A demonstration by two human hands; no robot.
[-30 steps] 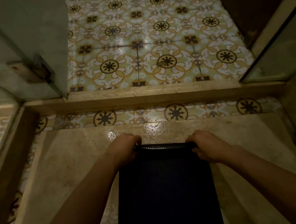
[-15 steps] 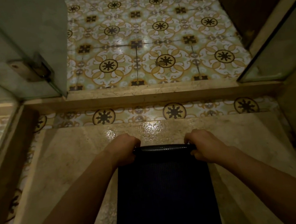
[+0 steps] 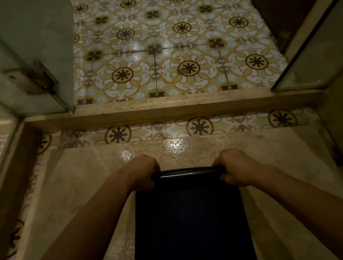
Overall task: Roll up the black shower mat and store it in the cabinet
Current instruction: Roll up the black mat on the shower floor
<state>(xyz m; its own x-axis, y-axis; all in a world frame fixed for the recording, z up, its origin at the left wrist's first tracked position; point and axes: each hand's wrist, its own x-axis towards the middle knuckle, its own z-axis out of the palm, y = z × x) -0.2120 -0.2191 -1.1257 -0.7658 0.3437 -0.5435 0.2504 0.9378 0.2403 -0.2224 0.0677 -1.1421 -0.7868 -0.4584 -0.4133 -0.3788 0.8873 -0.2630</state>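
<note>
Head view showed both hands, left (image 3: pixel 143 174) and right (image 3: pixel 238 167), clenched on the mat's (image 3: pixel 190 228) rolled far edge at twelve o'clock; on that wet-looking floor (image 3: pixel 85 188), uneven pressure could skew the roll.

Bare wet stone floor (image 3: pixel 98 186) lies open on both sides of the black shower mat (image 3: pixel 190 228) and ahead of its rolled edge. Farther ahead a raised stone curb (image 3: pixel 163 111) crosses the way. A glass door (image 3: pixel 19 52) closes off the left, a glass panel (image 3: pixel 322 49) the right; the patterned tile floor (image 3: pixel 165 41) between them is open.
</note>
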